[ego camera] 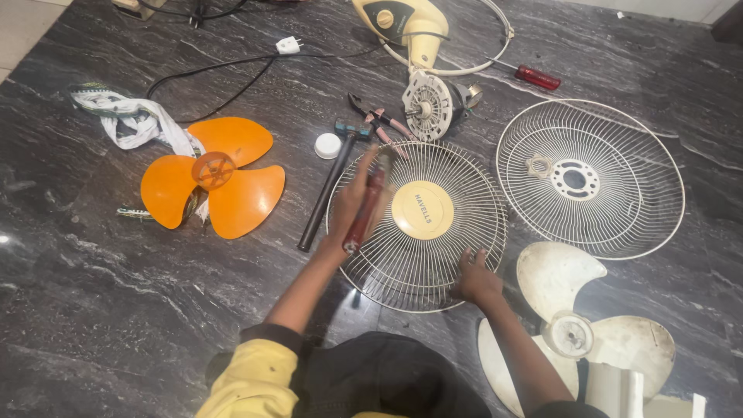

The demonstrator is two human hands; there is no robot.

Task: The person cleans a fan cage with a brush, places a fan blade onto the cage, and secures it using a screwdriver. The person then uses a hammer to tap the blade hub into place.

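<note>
Floor (93, 310) of dark veined stone carries everything; I kneel at six o'clock with the front guard (418, 224) dead centre before me. My right hand (476, 280) lies spread on its rim at five o'clock, fingers flat on the wires, pinning it down. My left hand (352, 205) is closed round a red-handled screwdriver (367, 207) over the guard's nine o'clock side, shaft pointing up toward twelve.

To do this well, I judge the pinning hand should stay pressed flat so the guard cannot skate on the smooth stone, and the tip should work at the rim, not between the thin wires, which look easy to bend. Short, controlled force, tool kept away from my own fingers.

Counting, largest first:
- guards: two, the one under my hands and the rear guard (590, 178) at two o'clock.
- blades: two, an orange blade (213, 182) at ten o'clock and a white blade (573, 329) at four.
- motors: one, the motor (429, 104) at twelve, with a cream housing (406, 27) beyond it.
- rags: one rag (135, 120) at ten, far out.
- hammers: one hammer (329, 186) just left of the guard.
- screwdrivers: two, mine and a second screwdriver (534, 77) at one o'clock.
- pliers: one pliers (375, 120) near the motor.
- caps: one white cap (328, 145).
- plugs: one plug (288, 46) on its black cord.
</note>
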